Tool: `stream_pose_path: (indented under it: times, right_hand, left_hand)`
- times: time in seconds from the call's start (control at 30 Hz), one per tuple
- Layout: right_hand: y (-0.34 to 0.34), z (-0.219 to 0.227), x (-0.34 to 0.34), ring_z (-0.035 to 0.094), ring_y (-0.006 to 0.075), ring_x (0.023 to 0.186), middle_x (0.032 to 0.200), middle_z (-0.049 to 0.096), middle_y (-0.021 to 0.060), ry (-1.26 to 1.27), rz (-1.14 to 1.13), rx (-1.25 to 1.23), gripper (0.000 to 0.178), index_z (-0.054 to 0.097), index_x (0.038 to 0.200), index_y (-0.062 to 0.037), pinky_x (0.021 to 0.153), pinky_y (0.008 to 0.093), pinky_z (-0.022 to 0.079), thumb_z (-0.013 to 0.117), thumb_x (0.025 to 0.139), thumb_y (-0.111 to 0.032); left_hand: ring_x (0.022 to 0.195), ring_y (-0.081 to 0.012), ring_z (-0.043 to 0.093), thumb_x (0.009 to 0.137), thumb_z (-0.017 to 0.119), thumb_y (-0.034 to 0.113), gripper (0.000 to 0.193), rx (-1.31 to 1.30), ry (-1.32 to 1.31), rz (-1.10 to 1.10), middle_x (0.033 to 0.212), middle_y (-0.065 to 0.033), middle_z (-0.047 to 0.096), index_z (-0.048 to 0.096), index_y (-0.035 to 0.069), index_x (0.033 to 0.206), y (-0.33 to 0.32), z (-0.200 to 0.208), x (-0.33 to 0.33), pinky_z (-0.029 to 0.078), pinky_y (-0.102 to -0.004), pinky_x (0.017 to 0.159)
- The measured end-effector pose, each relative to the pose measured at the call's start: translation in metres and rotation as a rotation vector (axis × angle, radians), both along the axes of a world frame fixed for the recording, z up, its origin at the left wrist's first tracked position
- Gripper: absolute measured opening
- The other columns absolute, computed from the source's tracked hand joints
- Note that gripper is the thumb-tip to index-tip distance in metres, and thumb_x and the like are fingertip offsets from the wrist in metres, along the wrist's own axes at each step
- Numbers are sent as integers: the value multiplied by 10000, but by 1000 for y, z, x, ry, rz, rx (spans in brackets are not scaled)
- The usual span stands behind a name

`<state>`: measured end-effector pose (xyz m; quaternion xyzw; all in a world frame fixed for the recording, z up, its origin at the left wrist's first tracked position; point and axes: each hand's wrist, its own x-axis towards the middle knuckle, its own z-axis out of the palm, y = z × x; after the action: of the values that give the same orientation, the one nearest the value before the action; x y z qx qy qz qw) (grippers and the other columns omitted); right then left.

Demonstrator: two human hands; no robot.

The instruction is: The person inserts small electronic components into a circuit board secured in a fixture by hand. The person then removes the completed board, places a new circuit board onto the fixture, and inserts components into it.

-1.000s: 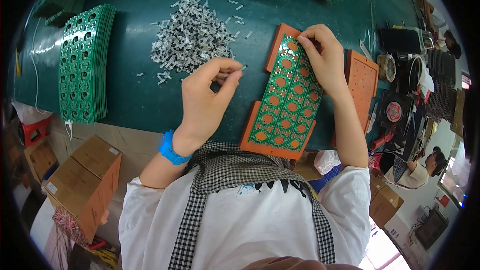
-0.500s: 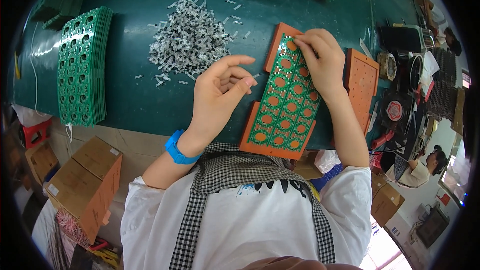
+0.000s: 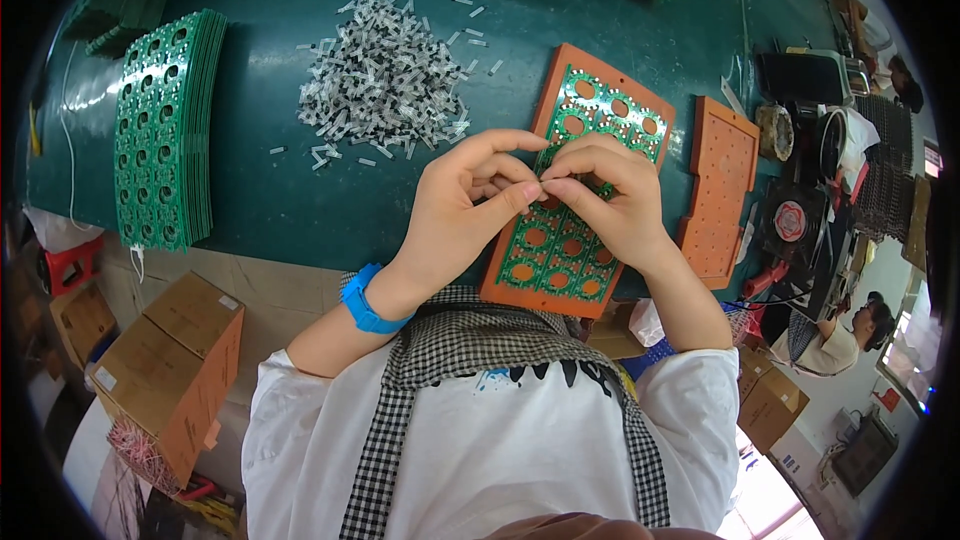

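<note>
The left hand (image 3: 470, 202) and right hand (image 3: 612, 192) meet at their fingertips above a green circuit board (image 3: 572, 248). The left forefinger stretches out, apart from its thumb, with the other fingers curled behind; the right thumb and forefinger come close together. Whether either hand grips a small part at that meeting point cannot be told. The board lies on an orange tray (image 3: 548, 303) on the green table (image 3: 275, 208), partly covered by the hands. Left of the tray is a heap of small clear parts (image 3: 380, 85) with dark ends; farther left stands a stack of green boards (image 3: 165, 140). A second orange tray (image 3: 722, 185) lies to the right. A blue wristband (image 3: 366, 302) circles the left wrist.
</note>
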<state>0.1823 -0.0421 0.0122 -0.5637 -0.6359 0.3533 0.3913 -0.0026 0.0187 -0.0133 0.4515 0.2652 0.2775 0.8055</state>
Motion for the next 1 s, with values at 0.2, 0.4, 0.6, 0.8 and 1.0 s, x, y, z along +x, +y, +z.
stream_pose_path:
  times: [0.2, 0.4, 0.6, 0.8, 1.0]
  right_hand:
    - [22, -1, 34, 593, 208, 795, 845, 618, 89, -493, -168, 127, 52, 608, 866, -1, 730, 302, 460, 644, 837, -26]
    - [25, -4, 35, 601, 237, 839, 857, 635, 90, -459, -179, 96, 63, 646, 897, -15, 780, 337, 452, 637, 836, -31]
    - [25, -1, 35, 595, 262, 860, 881, 636, 88, -612, -172, 132, 75, 638, 899, -14, 778, 365, 463, 632, 830, -41]
    - [28, -2, 33, 582, 266, 847, 889, 615, 101, -539, -134, 81, 70, 604, 898, 7, 744, 346, 470, 616, 834, -20]
    - [29, -1, 33, 581, 269, 858, 894, 620, 94, -555, -131, 62, 81, 604, 891, 3, 753, 363, 477, 628, 833, -48]
  left_hand:
    - [801, -106, 645, 896, 600, -6, 268, -34, 121, 1, 887, -79, 676, 575, -40, 1161, 1, -1, -1, 528, -230, 720]
    - [844, -175, 680, 894, 612, -5, 167, -30, 109, 58, 927, -138, 690, 634, -67, 1048, -1, -7, 0, 552, -257, 751]
    - [789, -168, 682, 887, 628, 2, 153, -38, 139, 20, 888, -126, 691, 652, -64, 1023, 0, -4, -3, 553, -257, 714]
    - [798, -171, 684, 899, 608, -1, 164, 7, 167, 30, 905, -125, 689, 651, -51, 1049, -2, -10, -3, 550, -260, 709]
    - [878, -188, 682, 932, 547, -12, 219, 37, 103, 66, 964, -134, 684, 616, -54, 1135, -1, -11, -3, 543, -272, 778]
